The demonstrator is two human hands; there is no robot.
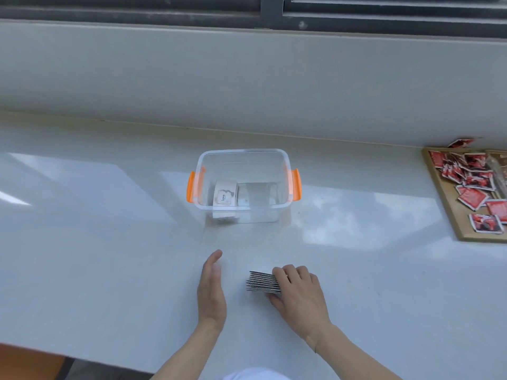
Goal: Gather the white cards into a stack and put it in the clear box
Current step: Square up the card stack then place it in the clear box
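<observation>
A stack of white cards [262, 282] stands on its edge on the white counter, its dark-lined edges facing left. My right hand [300, 293] grips the stack from the right, fingers over its top and thumb below. My left hand [211, 292] is flat and upright, fingers together, a short way left of the stack and not touching it. Behind them sits the clear box [244, 208] with orange handles, lid off. Inside it, at the left, lies another pile of white cards [225, 197]; the top one reads "love".
A wooden tray [450, 212] with several red packets lies at the far right of the counter. A pale wall and a window frame rise behind the box. The counter's front edge runs along the lower left.
</observation>
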